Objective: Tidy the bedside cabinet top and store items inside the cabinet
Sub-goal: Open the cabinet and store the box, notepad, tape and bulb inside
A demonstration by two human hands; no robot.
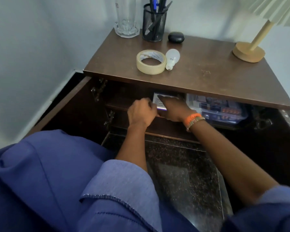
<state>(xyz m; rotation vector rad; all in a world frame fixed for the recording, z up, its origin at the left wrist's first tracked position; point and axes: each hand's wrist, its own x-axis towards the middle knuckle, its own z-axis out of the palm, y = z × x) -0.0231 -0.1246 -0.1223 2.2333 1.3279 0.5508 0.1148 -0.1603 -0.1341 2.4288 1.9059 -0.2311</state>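
Note:
The brown bedside cabinet top (199,69) carries a roll of tape (150,61), a white light bulb (172,58), a black earbud case (176,37), a mesh pen holder (154,22), a tall glass (126,19) and a wooden lamp (249,51). Both doors stand open. On the upper shelf inside lies a small white and blue box (158,102). My right hand (172,108) rests over the box, its fingers reaching under the cabinet top. My left hand (141,113) is curled at the box's left edge; whether it grips the box is unclear.
A clear plastic container (224,109) with packets sits on the shelf to the right of the box. The left door (70,111) and right door (288,131) swing outward. Dark speckled floor (182,173) lies below. My blue-clothed knees fill the foreground.

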